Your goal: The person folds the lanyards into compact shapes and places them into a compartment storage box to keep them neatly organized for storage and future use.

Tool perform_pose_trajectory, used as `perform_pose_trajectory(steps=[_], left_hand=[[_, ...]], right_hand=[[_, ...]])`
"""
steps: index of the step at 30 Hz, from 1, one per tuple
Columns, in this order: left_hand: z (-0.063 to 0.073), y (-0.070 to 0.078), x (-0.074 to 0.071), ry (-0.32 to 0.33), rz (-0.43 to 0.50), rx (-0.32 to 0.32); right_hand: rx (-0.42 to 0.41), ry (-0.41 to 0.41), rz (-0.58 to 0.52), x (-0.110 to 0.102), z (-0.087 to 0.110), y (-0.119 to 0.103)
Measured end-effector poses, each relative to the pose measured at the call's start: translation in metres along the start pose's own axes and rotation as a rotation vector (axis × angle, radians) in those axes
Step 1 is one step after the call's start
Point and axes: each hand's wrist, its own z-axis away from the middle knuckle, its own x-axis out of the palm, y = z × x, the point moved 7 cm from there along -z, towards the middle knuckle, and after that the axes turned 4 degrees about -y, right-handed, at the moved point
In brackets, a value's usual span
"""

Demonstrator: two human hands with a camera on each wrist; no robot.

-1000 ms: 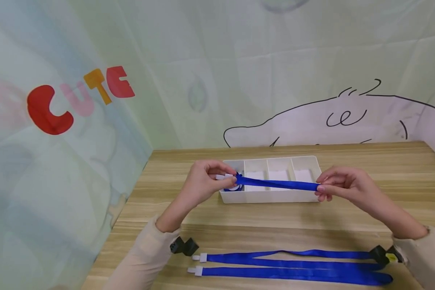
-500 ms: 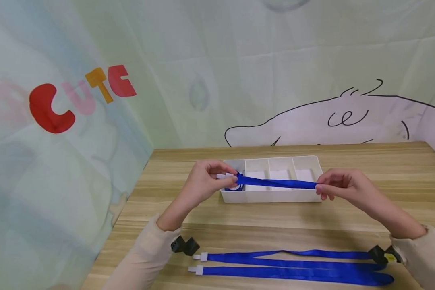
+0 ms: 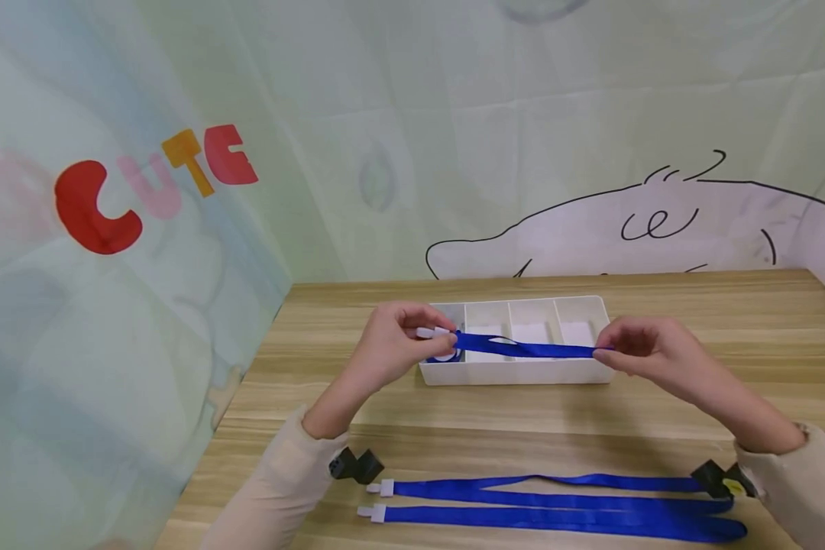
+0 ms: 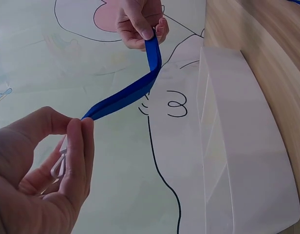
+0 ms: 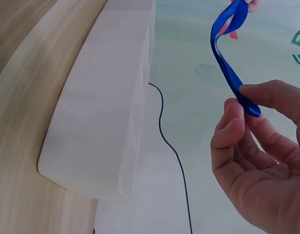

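Note:
A blue lanyard (image 3: 543, 350) is stretched between both hands above a white divided box (image 3: 516, 373). My left hand (image 3: 402, 340) pinches its left end, where a white plastic clip (image 3: 426, 333) pokes out between the fingers. At the other end my right hand (image 3: 649, 351) pinches the band between thumb and fingers; the right wrist view shows a short looped tip (image 5: 252, 110) poking past them. The band is folded in layers, which part slightly near the middle. In the box's leftmost compartment lies something blue and white, partly hidden behind my left hand.
Two more blue lanyards lie lengthwise on the wooden table (image 3: 522, 435) near its front, an upper lanyard (image 3: 447, 489) and a lower lanyard (image 3: 509, 517), white clips to the left. White pieces lie in the box's other compartments. A printed cloth (image 3: 522, 153) hangs behind the table.
My right hand has shifted a little to the left, bringing the hands closer. The stretched lanyard has slackened and a gap has opened between its layers.

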Motion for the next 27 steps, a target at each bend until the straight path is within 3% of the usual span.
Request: perform_pose_trajectory(steps=[5,14,27], left_hand=[[-0.001,0.002,0.004,-0.002,0.007,0.01],[-0.001,0.009,0.011,-0.022,-0.002,0.04],[-0.005,0.02,0.029,-0.042,-0.005,0.094]], right_hand=[[-0.043,0.028,0.034,0.001,0.0,-0.013],[-0.024,0.053,0.03,0.005,-0.003,-0.029],[0.031,0.126,-0.117,0.02,-0.013,-0.05]])
